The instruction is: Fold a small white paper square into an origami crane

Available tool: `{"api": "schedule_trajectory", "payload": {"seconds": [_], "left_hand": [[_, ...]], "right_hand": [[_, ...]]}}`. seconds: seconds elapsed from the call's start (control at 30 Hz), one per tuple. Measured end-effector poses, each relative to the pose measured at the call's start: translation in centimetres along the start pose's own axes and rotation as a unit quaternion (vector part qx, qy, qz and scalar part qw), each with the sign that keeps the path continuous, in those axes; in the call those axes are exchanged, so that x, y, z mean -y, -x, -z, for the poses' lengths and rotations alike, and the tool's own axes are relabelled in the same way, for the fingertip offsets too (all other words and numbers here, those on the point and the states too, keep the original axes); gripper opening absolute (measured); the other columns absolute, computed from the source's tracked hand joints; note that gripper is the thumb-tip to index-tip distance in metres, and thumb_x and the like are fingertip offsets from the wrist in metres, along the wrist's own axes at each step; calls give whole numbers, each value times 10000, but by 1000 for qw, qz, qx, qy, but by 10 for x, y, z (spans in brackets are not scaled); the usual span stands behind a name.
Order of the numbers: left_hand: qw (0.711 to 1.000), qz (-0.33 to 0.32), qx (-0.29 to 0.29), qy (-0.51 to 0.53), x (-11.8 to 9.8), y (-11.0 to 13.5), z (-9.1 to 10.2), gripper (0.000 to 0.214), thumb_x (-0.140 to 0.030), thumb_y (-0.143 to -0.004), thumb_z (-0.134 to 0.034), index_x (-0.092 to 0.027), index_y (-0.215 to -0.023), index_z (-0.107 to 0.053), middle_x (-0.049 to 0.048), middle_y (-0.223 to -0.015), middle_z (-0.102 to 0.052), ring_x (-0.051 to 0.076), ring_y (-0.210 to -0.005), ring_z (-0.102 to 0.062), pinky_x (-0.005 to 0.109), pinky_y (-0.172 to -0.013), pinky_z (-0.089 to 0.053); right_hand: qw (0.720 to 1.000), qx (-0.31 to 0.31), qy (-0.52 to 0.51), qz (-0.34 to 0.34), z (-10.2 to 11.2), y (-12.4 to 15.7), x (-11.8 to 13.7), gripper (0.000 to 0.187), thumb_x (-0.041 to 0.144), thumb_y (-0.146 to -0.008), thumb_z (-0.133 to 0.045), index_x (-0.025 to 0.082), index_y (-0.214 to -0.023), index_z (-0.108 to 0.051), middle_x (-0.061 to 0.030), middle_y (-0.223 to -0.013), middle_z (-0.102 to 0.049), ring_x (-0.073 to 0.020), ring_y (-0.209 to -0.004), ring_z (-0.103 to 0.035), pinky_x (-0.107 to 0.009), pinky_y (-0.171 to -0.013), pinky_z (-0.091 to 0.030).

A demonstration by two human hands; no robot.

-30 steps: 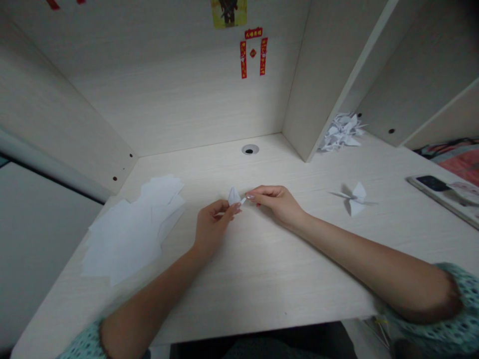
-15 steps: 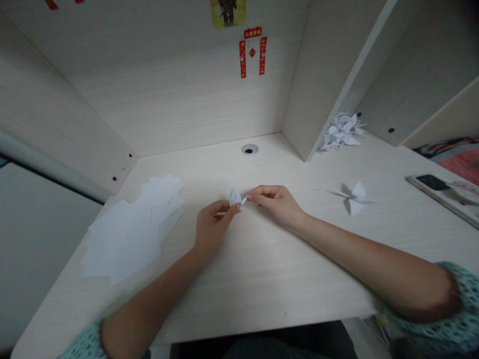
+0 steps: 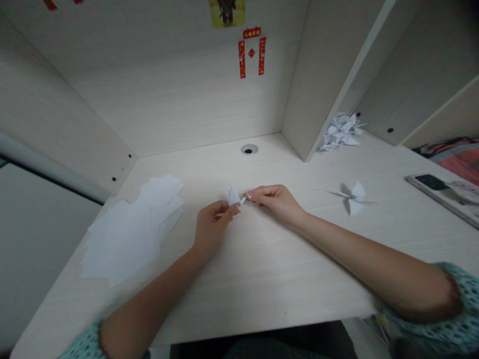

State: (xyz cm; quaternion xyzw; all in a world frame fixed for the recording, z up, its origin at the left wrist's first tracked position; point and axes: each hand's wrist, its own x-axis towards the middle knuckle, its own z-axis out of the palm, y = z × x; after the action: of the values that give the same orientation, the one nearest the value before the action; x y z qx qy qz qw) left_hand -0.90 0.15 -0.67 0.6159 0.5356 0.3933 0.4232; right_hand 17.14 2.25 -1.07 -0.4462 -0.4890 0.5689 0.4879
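Observation:
A small folded white paper crane is held just above the middle of the desk, its upper part pointing away from me. My left hand pinches its body between thumb and fingers. At its narrow right-hand point, the fingertips of my right hand are closed on the paper tip. Part of the folded paper is hidden behind the left fingers. To the right, a finished-looking paper crane with spread wings lies apart from both hands.
Loose white paper sheets lie overlapping on the left. A heap of folded white paper fills the corner behind the upright divider. A phone lies at the right. The desk has a round cable hole at the back.
Both hands keep their grip on the folded paper, in nearly the same pose. The whole view has shifted very slightly; nothing else visibly differs.

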Motion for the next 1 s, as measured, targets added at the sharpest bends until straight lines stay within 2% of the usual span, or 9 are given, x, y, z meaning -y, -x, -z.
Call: {"api": "schedule_trajectory", "payload": {"seconds": [0.2, 0.4, 0.53, 0.6, 0.7, 0.77, 0.87, 1.0], "left_hand": [[1000, -2, 5, -2, -1, 2, -1, 306, -474, -756, -612, -174, -706, -648, 20, -713, -671, 183, -738, -655, 259, -644, -507], [1000, 2, 1, 0, -2, 3, -4, 306, -463, -741, -633, -167, -668, -646, 10, -683, -664, 172, -719, -647, 245, -638, -497], [1000, 1, -13, 26, -2, 1, -3, 285, -452, -738, -638, -173, -700, -678, 17, -697, -683, 150, -667, -627, 246, -634, -499], [999, 5, -22, 46, -3, 0, -3, 274, -443, -736, -642, -175, -706, -687, 19, -701, -688, 141, -647, -621, 244, -630, -501], [997, 12, -29, 67, -5, 0, -3, 252, -425, -731, -651, -178, -700, -691, 14, -693, -690, 132, -634, -618, 235, -623, -499], [997, 12, -18, 74, -6, 1, -4, 237, -412, -728, -656, -180, -696, -692, 6, -683, -686, 129, -638, -614, 231, -624, -496], [998, 9, 2, 62, -3, 1, -4, 236, -395, -715, -670, -170, -643, -673, -10, -622, -651, 121, -608, -590, 224, -608, -480], [999, 11, 23, 41, 0, 1, -4, 250, -392, -713, -670, -161, -617, -664, -13, -591, -633, 119, -584, -574, 220, -583, -452]], "right_hand": [[998, -4, 47, 31, -4, 4, -1, 210, 366, -681, -704, 160, -716, -720, -28, -676, -696, -117, -573, -553, -257, -573, -395], [985, -43, 141, 91, -7, 7, -4, 222, 372, -738, -646, 157, -711, -693, -30, -647, -660, -132, -592, -539, -267, -579, -384], [989, -44, 99, 103, -7, 7, 0, 226, 391, -731, -660, 171, -738, -710, -50, -752, -692, -161, -701, -591, -284, -649, -422], [992, -34, 57, 107, -7, 7, 2, 236, 392, -730, -664, 183, -826, -715, -52, -842, -696, -162, -766, -600, -287, -697, -433], [997, -10, 10, 71, -9, 8, 1, 363, 380, -698, -698, 196, -1011, -676, -44, -881, -687, -150, -773, -603, -288, -723, -441], [999, 35, -13, 33, -11, 10, -1, 396, 376, -682, -716, 188, -1027, -664, -34, -824, -687, -149, -745, -610, -295, -722, -447], [994, 100, -45, -5, -14, 12, -4, 284, 371, -675, -729, 175, -877, -695, -21, -747, -679, -141, -701, -607, -293, -711, -448], [991, 104, -83, -27, -17, 14, -5, 177, 334, -657, -750, 178, -730, -709, -5, -724, -664, -108, -663, -566, -263, -672, -425]]}}
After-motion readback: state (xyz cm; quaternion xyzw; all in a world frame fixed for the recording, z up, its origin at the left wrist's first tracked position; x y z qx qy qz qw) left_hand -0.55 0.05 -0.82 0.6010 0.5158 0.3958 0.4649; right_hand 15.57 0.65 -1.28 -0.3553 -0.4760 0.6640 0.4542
